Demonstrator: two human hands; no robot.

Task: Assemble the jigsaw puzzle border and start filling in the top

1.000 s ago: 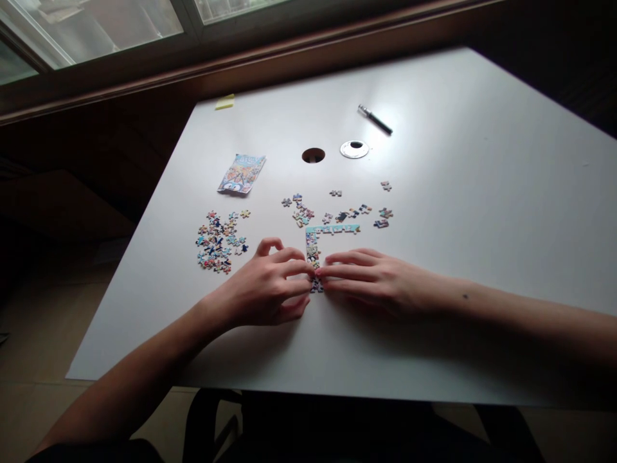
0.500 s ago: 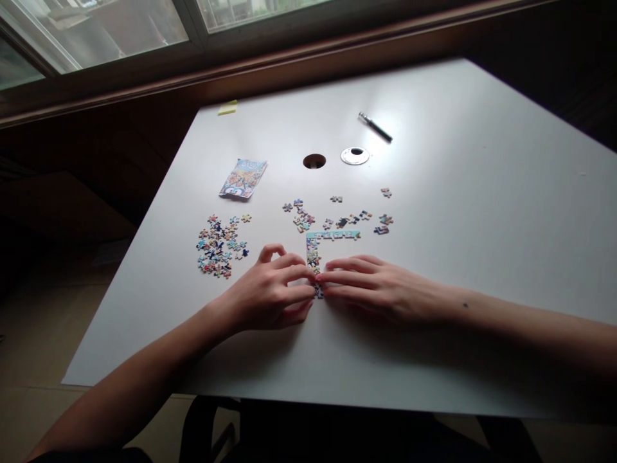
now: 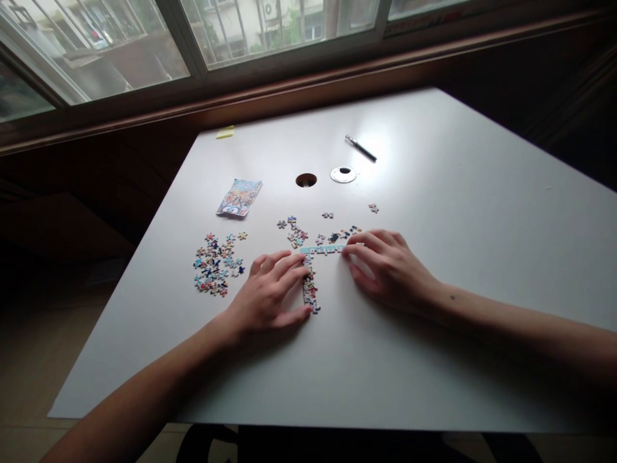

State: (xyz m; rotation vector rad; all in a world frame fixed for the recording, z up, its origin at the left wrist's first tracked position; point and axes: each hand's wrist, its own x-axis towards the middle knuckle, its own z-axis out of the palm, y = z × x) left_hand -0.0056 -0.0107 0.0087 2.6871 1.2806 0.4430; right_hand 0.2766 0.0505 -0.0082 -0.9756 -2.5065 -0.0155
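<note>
An L-shaped run of joined jigsaw pieces [image 3: 309, 283] lies on the white table, one arm pointing toward me and a pale blue top strip [image 3: 322, 250] going right. My left hand [image 3: 272, 289] is open beside the near-pointing arm, fingertips touching its left edge and the thumb by its lower end. At the right end of the top strip rest the fingertips of my right hand [image 3: 388, 265]; its fingers are bent and the thumb stands apart. Loose jigsaw pieces [image 3: 297, 236] lie just beyond the strip, some possibly hidden behind my right hand.
A heap of loose pieces [image 3: 212, 267] sits left of my left hand. Behind it is a colourful picture packet [image 3: 240, 197]. Farther back are a round table hole [image 3: 306, 181], its metal cover [image 3: 343, 175], a pen [image 3: 360, 148] and a yellow sticky note [image 3: 225, 132].
My right hand has moved from the lower end of the near-pointing arm up to the top strip's right end. My left hand's fingers have spread along the arm. The camera view has tilted up.
</note>
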